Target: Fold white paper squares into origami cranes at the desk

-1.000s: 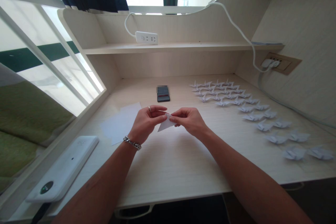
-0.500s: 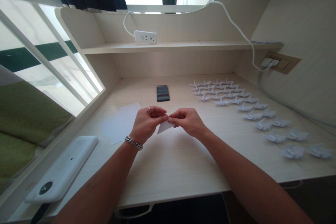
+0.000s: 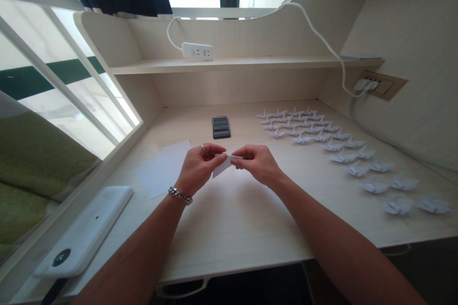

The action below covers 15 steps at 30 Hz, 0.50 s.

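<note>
A small folded piece of white paper (image 3: 222, 166) is held above the desk between my two hands. My left hand (image 3: 202, 164) pinches its left side between thumb and fingers. On the right edge, the thumb and fingers of my right hand (image 3: 258, 163) pinch it as well. One flat face of the paper points toward me; the folds behind it are hidden by my fingers. Left of my left hand lie loose white paper sheets (image 3: 161, 167). Rows of folded white paper cranes (image 3: 315, 128) stand to the right of my right hand.
A black box-like object (image 3: 221, 128) lies behind my hands on the desk (image 3: 243, 233). At the left edge sits a long white device (image 3: 86, 231) with a dark cable. A white power strip (image 3: 197, 51) rests on the shelf (image 3: 243, 62), and a white cable hangs at the right wall.
The folded paper has turned between my fingers and shows a different, squarer outline. My fingertips have moved slightly apart, with both hands still pinching it.
</note>
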Each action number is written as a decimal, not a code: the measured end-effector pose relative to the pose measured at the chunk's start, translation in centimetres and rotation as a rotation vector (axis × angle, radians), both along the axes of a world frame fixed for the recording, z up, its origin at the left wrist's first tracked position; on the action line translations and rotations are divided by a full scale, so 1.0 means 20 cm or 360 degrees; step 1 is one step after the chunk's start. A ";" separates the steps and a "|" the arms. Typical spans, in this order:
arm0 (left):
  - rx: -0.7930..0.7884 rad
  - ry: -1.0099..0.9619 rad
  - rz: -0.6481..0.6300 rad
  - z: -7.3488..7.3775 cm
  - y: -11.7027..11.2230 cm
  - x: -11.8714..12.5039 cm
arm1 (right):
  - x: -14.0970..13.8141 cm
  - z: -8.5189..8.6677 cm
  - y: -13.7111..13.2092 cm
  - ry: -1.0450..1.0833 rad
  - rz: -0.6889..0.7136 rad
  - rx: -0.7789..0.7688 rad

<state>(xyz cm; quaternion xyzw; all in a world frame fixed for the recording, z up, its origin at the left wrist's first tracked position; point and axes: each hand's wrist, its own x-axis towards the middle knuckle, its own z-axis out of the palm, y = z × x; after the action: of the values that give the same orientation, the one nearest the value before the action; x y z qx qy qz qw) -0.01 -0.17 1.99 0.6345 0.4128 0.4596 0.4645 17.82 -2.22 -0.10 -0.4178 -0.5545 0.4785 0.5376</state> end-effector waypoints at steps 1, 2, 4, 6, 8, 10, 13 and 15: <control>-0.0002 0.0076 -0.0031 0.00 0.00 0.00 | 0.00 0.00 0.00 0.0001 0.0005 0.0006; 0.0003 0.0137 -0.0050 0.00 0.00 0.00 | 0.00 0.00 0.00 0.0008 0.0003 0.0009; 0.0033 0.0195 -0.0035 0.00 -0.01 0.00 | -0.01 0.00 -0.01 0.0036 -0.0028 0.0008; 0.0061 0.0210 0.0005 0.00 -0.01 0.00 | -0.01 0.00 -0.01 0.0065 -0.0066 0.0017; 0.0080 0.0244 0.0022 0.00 -0.01 0.00 | -0.01 0.00 -0.01 0.0077 -0.0090 0.0042; 0.0106 0.0311 0.0014 0.01 -0.01 0.00 | -0.01 0.00 -0.01 0.0064 -0.0093 0.0060; 0.0171 0.0390 0.0012 0.01 -0.01 0.00 | -0.02 0.00 -0.02 0.0031 -0.0088 0.0056; 0.0211 0.0410 0.0024 0.01 -0.01 -0.01 | -0.02 0.01 -0.02 -0.0001 -0.0086 0.0058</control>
<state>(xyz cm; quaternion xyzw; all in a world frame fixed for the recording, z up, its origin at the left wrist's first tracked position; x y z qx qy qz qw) -0.14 -0.43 2.25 0.7144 0.4426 0.4040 0.3613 17.50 -2.60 0.06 -0.4229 -0.5518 0.4536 0.5576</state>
